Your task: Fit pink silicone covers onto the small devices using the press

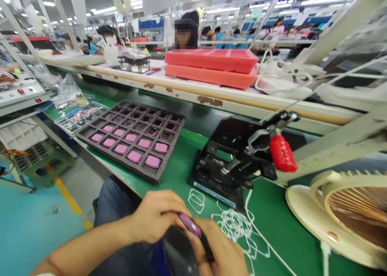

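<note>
At the bottom middle, my left hand (pixel 161 215) and my right hand (pixel 222 247) come together around a small glossy purple case (pixel 190 224). Fingers of both hands are closed on it, and much of it is hidden by them. Dark edging shows beside the purple face. Below the fingers, over my lap, is a dark, blurred surface (pixel 178 247) I cannot identify. Ahead on the left lies a dark foam tray (pixel 157 175). Its nearer compartments hold several purple cases (pixel 134 156), and farther ones hold dark-centred frames (pixel 146 118).
A black clamp fixture (pixel 217 163) with a red handle (pixel 282 153) stands right of the tray. Thin white loops (pixel 237 227) lie before it on the green bench (pixel 177 163). A cream fan (pixel 332 211) is far right. Red foam blocks (pixel 211 68) sit on the shelf; people work beyond.
</note>
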`<state>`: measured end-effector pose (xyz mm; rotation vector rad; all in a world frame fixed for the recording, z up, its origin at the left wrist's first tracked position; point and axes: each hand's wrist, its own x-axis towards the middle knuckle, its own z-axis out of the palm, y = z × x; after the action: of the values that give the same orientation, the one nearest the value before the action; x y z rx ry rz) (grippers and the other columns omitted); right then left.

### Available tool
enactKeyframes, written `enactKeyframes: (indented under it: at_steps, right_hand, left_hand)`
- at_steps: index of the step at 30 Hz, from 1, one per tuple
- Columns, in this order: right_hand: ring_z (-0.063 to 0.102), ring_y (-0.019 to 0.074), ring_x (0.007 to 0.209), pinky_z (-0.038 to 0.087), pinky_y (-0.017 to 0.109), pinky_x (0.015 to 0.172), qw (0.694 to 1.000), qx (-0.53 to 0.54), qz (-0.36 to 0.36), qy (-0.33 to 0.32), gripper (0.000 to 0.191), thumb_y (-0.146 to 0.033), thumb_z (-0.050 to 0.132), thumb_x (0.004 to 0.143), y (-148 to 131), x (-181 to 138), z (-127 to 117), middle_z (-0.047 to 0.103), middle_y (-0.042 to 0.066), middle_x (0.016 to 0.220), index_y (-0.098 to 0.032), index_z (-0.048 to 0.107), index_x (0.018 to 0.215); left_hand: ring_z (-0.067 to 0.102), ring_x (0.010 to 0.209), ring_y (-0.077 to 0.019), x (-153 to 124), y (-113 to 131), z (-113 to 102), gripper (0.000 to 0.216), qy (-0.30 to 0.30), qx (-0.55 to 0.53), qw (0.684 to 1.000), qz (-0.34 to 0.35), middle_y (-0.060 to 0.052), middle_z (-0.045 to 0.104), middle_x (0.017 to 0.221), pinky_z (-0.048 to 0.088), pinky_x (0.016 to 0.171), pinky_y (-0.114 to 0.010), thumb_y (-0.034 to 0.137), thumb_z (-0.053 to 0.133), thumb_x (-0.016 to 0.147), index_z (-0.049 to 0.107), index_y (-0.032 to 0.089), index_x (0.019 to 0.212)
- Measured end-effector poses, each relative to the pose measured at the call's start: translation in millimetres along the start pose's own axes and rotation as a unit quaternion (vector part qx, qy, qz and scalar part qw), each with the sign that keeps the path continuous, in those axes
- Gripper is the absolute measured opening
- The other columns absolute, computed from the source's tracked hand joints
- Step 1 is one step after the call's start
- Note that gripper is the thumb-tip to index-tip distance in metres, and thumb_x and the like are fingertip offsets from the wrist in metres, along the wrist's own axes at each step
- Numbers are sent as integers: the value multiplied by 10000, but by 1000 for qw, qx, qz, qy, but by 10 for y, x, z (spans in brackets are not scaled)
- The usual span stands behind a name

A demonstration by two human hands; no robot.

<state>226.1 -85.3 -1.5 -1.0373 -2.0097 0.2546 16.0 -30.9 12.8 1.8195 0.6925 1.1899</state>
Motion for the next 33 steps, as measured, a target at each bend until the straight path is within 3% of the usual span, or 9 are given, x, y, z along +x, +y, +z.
enactKeyframes:
  at_steps: [6, 9, 12, 15, 18, 21, 24, 26, 33]
  right_hand:
    - [710, 133, 772, 523, 230, 673, 998, 62, 16, -4, 215, -202, 558, 1104, -69, 167, -9, 733, 25, 983, -236, 667, 1286]
    - [618, 126, 682, 450, 236, 617, 978, 168, 125, -3, 155, -318, 605, 1093, -128, 133, 8, 669, 12, 833, -211, 708, 1050]
    - [313, 78, 512, 265, 217, 496, 835, 403, 374, -15, 473, -590, 634, 1052, -205, 108, 33, 392, -66, 611, -194, 558, 806]
    - [121, 45, 490, 139, 199, 461, 665, 560, 493, -30, 588, -748, 727, 922, -234, 108, 58, 274, -119, 588, -199, 529, 848]
    - [132, 34, 455, 121, 190, 441, 619, 583, 524, -52, 638, -801, 754, 861, -216, 95, 79, 312, -120, 560, -196, 550, 853]
    - [240, 55, 436, 194, 191, 419, 684, 523, 503, -78, 657, -826, 616, 944, -191, 58, 83, 387, -77, 546, -196, 541, 773]
    - [531, 120, 566, 437, 215, 501, 877, 320, 359, -10, 507, -623, 531, 1085, -176, 4, 60, 606, 21, 707, -180, 666, 881]
    - [696, 173, 827, 586, 254, 700, 958, 174, 219, 58, 259, -414, 583, 1100, -168, -35, 42, 717, 76, 982, -202, 725, 1148]
    - [740, 204, 1080, 641, 295, 919, 991, 65, 39, 113, 333, -81, 646, 1018, -167, -50, 41, 731, 112, 1173, -199, 676, 1328]
  left_hand:
    - [762, 839, -192, 1, -4, 23, 108, 73, -42, 996, -11, -74, 828, 904, 609, 794, -287, 273, 845, 915, 882, 243, 1013]
    - [750, 871, -186, -37, 20, 46, 156, 56, -70, 995, -50, -82, 806, 943, 606, 816, -281, 294, 828, 935, 869, 229, 1070]
    - [742, 919, -200, -25, 19, 18, 464, -2, -73, 992, -103, -87, 759, 1031, 630, 847, -309, 342, 871, 892, 777, 243, 1335]
    - [736, 1045, -219, 23, -30, -22, 468, -37, 21, 999, -33, -91, 736, 1161, 624, 952, -344, 259, 882, 872, 775, 284, 1327]
    - [745, 1147, -222, 56, -76, -25, 334, -38, 55, 996, 59, -108, 759, 1279, 614, 1009, -368, 102, 721, 970, 790, 276, 1246]
    - [775, 1076, -225, 47, -84, 5, 344, -38, 34, 993, 105, -93, 827, 1130, 633, 967, -383, 56, 695, 973, 780, 256, 1240]
    - [783, 944, -209, 12, -74, 36, 270, 1, 26, 996, 81, -71, 837, 1004, 641, 865, -345, 72, 738, 946, 810, 242, 1143]
    - [782, 900, -200, -10, -68, 52, 232, 22, 19, 998, 54, -64, 835, 979, 638, 825, -320, 86, 763, 930, 824, 239, 1094]
    - [774, 844, -213, -34, -15, 132, 145, 52, -53, 997, 0, -58, 831, 911, 630, 799, -327, 188, 850, 894, 859, 250, 1025]
